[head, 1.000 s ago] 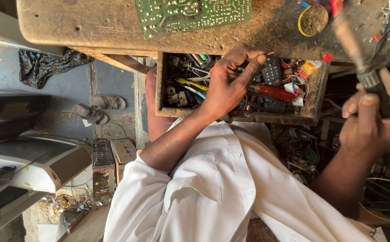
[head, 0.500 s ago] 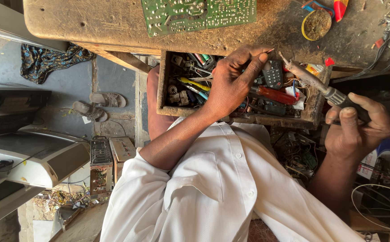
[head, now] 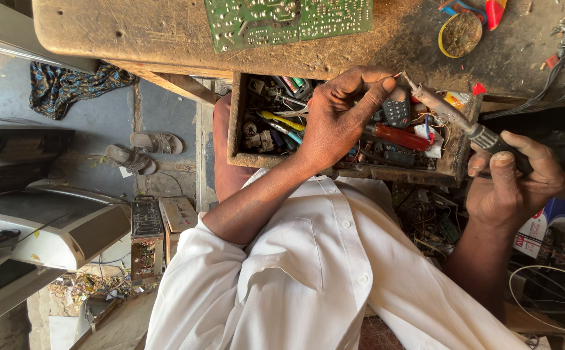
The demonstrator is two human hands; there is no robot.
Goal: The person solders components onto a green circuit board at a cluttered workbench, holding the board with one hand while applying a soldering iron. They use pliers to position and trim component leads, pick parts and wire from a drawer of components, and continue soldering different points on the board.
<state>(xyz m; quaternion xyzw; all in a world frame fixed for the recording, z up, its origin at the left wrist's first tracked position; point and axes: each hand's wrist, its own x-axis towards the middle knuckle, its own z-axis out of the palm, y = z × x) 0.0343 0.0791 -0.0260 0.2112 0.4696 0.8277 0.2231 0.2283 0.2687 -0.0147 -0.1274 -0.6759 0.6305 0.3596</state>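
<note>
Two hands work: my left hand pinches a thin wire over the drawer; my right hand grips the iron.

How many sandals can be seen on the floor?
2. One sandal lies on the grey floor left of the wooden drawer; the other sandal lies just below and left of it, close beside. More may be hidden.

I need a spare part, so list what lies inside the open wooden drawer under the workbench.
The open wooden drawer holds a red-handled screwdriver, a yellow-handled tool, a small black keypad remote, loose wires and small components. The left hand covers the drawer's middle; what lies beneath it is hidden.
</note>
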